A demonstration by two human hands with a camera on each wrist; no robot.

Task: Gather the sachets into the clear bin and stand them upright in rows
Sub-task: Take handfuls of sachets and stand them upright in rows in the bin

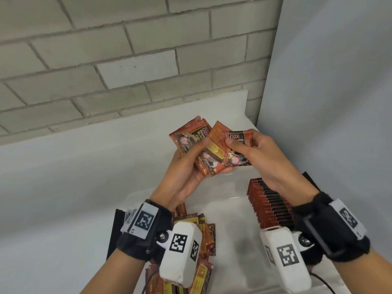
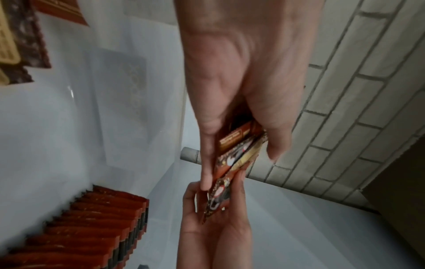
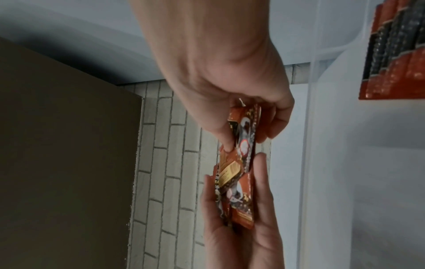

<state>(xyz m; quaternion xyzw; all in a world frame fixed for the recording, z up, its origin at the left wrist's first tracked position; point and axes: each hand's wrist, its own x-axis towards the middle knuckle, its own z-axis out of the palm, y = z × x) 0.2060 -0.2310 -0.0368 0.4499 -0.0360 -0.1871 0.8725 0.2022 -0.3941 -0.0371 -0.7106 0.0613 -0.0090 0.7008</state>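
Above the clear bin point(image 1: 230, 197), the left hand point(image 1: 186, 166) grips a fanned stack of sachets point(image 1: 191, 143) while the right hand point(image 1: 267, 158) pinches one sachet point(image 1: 238, 153) overlapping them. A row of upright sachets point(image 1: 269, 202) stands along the bin's right side; loose sachets point(image 1: 203, 234) lie near its left.

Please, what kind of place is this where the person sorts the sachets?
Probably a plain back room or storage corner, not a home kitchen, though I cannot be sure. The wall is bare grey block, the work goes on over a white surface, and many identical sachets stand in a row, which suggests stock.
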